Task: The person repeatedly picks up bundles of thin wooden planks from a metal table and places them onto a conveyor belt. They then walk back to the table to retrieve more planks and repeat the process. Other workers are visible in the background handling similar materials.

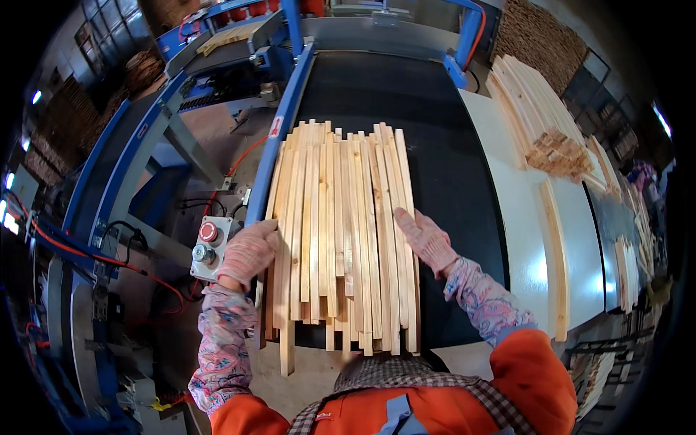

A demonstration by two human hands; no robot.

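While the batch of thin wooden slats is lying lengthwise at frame centre on the black surface, the left hand is cupping its left edge and the right hand is pressing open on its right.

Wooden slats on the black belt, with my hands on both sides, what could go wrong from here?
1. The wooden slats overhang the near edge of the black belt unevenly; a few could tip off.
2. The left hand presses the stack's edge by the blue rail; fingers might get pinched.
3. The right hand lies flat on rough ends; the glove may snag.
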